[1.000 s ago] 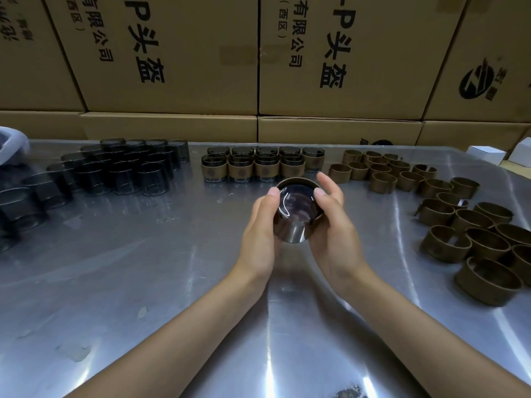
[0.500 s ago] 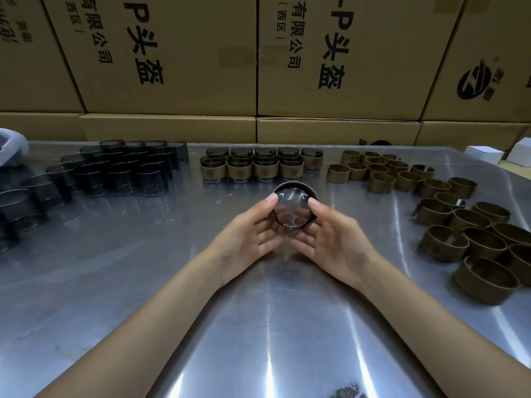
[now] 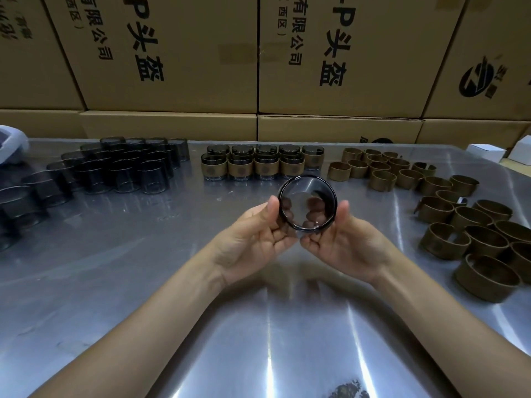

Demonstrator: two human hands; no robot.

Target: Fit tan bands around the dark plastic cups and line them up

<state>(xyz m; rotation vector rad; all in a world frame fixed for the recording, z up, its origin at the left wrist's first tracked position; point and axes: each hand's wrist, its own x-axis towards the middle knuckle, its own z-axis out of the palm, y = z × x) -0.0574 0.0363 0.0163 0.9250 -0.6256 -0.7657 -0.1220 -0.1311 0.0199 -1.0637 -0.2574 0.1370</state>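
Both hands, left hand [image 3: 258,239] and right hand [image 3: 344,242], cradle one dark translucent plastic cup [image 3: 307,206] with curled fingers, its rim facing us, above the bare shiny steel table [image 3: 143,282] between bare cups and tan bands [image 3: 459,225].

Standing banded on the table [image 3: 120,282]: nine cups [image 3: 265,165]; lying loose at right: roughly two dozen tan bands [image 3: 448,214]; crowding left: many bare dark cups [image 3: 120,170], uncountable; being held: one cup [image 3: 307,204].

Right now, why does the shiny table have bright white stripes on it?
In the head view, overhead light glares off the shiny metal table as white streaks near the bottom edge; the wide lens bends the brown cardboard boxes outward; fingers show through the dark see-through plastic cup.
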